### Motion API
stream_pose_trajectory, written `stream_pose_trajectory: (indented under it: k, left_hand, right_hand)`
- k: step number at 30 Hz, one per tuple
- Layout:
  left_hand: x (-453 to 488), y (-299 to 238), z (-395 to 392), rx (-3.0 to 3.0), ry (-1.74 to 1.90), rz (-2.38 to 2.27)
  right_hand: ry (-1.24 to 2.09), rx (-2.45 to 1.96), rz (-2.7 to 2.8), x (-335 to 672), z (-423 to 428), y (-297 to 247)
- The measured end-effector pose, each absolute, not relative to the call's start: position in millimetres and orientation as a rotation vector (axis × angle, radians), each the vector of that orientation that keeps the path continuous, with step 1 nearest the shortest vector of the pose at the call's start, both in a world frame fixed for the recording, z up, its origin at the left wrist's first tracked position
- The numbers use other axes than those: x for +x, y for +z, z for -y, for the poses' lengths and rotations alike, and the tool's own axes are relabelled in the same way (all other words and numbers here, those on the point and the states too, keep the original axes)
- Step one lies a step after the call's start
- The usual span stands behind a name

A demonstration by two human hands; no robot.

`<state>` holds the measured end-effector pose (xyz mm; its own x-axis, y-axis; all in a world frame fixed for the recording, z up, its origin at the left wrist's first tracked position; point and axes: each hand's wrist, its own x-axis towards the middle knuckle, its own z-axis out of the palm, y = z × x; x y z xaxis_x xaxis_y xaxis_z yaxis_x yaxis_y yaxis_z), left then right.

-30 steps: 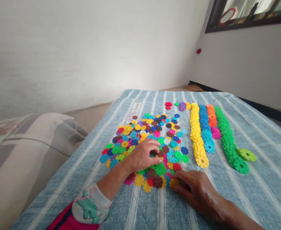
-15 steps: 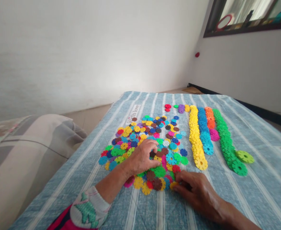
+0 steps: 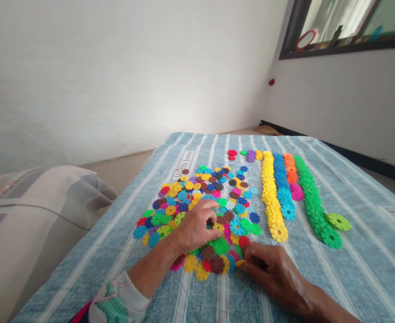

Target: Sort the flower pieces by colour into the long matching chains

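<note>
Notched plastic discs in many colours lie in a loose pile (image 3: 170, 190) on the striped cloth. Over the middle of this pile rests my left hand (image 3: 197, 226), its thumb and curved fingers apart, with nothing visible between them. At the pile's near right edge, my right hand (image 3: 281, 276) pinches a yellow disc (image 3: 241, 263) between thumb and fingers. A red disc (image 3: 244, 241) lies just beyond those fingertips. Overlapping rows of yellow discs (image 3: 271, 206), blue discs (image 3: 284, 179) and green discs (image 3: 310, 193) stretch away on the right.
Short groups of orange discs (image 3: 289, 168) and purple discs (image 3: 251, 155) lie among the rows, with a magenta disc (image 3: 297, 192) and a lime disc (image 3: 338, 221). A blue-and-white cloth (image 3: 362, 269) covers the table. Left stands a cloth-covered seat (image 3: 49, 215); a white wall (image 3: 126, 72) is behind.
The view has shifted slightly, so the table sits a little lower and further left. My right hand's fingers have closed on the yellow disc's edge; my left hand stays over the pile.
</note>
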<state>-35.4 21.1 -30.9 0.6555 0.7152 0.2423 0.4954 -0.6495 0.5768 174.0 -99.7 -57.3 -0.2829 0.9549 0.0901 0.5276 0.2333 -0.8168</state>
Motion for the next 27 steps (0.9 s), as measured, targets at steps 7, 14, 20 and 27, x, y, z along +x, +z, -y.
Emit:
stream_pose_trajectory:
  k: [7,14,20,27]
  left_hand:
    - [-33.6,-25.2,-17.3,2.352,0.604,-0.941]
    - [-30.8,-18.3,-12.9,2.38,0.715,-0.864]
    - [-15.8,-11.0,12.8,2.423,0.658,-0.688]
    - [-5.5,-8.5,30.7,2.443,0.548,-0.592]
  right_hand:
    - [0.969,-1.348,1.862,174.5,98.3,-58.8]
    - [0.997,-1.313,1.74,174.7,97.3,-62.8]
    - [1.042,-1.261,1.543,173.2,94.7,-63.3]
    - [1.115,-1.219,1.411,170.9,91.8,-64.3]
